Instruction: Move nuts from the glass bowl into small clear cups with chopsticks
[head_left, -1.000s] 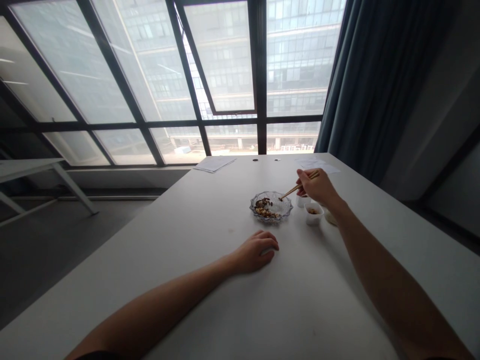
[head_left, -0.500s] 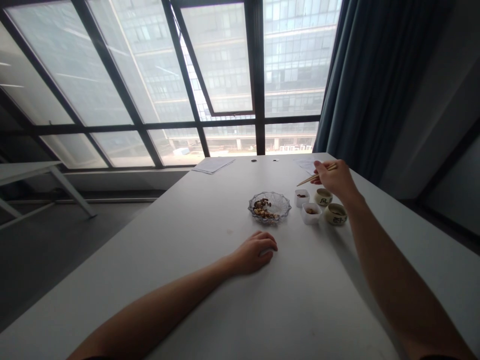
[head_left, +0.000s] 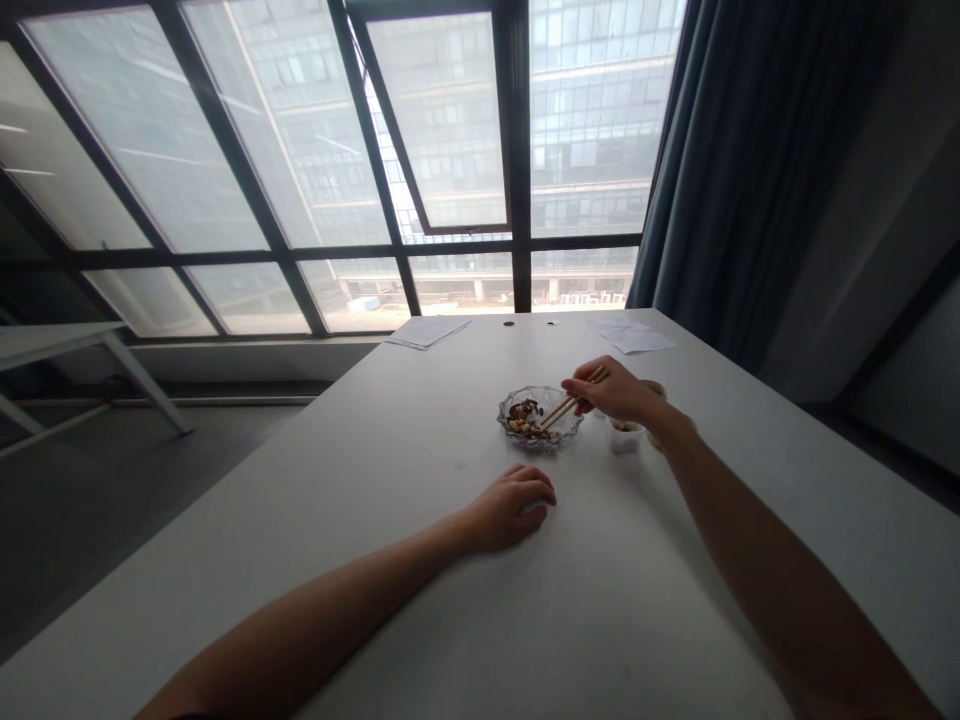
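My right hand [head_left: 616,388] grips a pair of wooden chopsticks [head_left: 559,411], whose tips reach down into a scalloped clear glass bowl [head_left: 576,434]. A mix of nuts and dark dried pieces [head_left: 526,424] lies mostly on the bowl's left side. I cannot make out anything pinched between the tips. My left hand [head_left: 512,508] rests on the table in front of the bowl, holding nothing, its fingers loosely bent and the thumb apart. Beside the bowl stands a small white cup [head_left: 625,440] with a few pieces inside. A second white cup is mostly hidden behind my right hand.
Two pale ceramic pots, one behind my wrist [head_left: 655,387] and one lower, are largely covered by my right arm. Papers [head_left: 427,331] lie at the table's far left, more sheets [head_left: 634,336] at the far right. Windows and a dark curtain [head_left: 697,180] stand beyond the white table [head_left: 420,440].
My right hand has moved left and down with the chopsticks, from above the cups and pots to the glass bowl. My left hand has stayed in place.
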